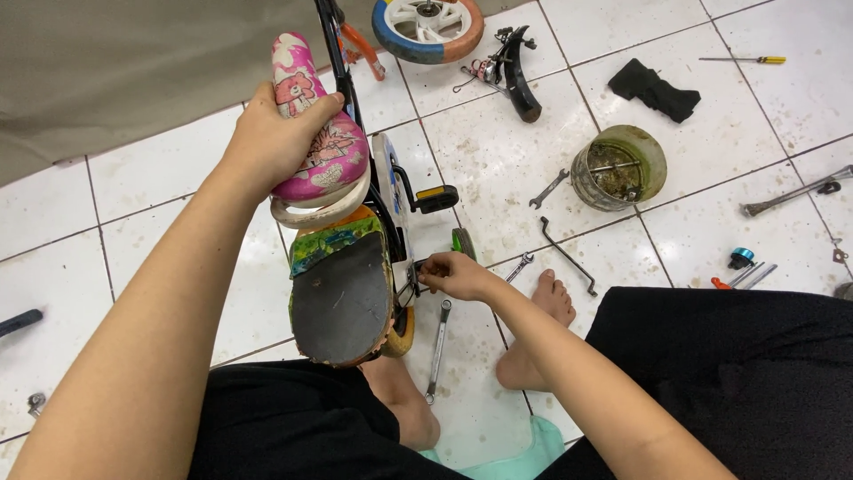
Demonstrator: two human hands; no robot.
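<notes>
Your left hand (275, 138) is clamped over the pink kids' bike saddle (315, 124) upper left of centre, fingers wrapped round the padded top, steadying the small bike (373, 231) that stands mid-frame betw. your knees. Right hand (458, 274) is at centre, fingertips pinched shut on a small fitting at the rear axle area; can't tell exactly what it is, too small. Judging by looks, the frame's light but stiff metal and tippy on smooth tile, so the saddle's a decent hold: soft, grippy, though it may swivel. The worn black rear fender (342, 298) looks thin plastic w/ a ragged edge, so probably not one to lean on. A wrench (437, 351) lies on the floor just below your right hand, another spanner (521, 265) just right of it. Container check: round metal tin (619, 167), right of centre, open top, grimy inside w/ what looks like a rod and rusty bits. Loose wheel (428, 27) at top centre, black cloth (654, 89) and yellow-handled screwdriver (746, 60) upper right.
</notes>
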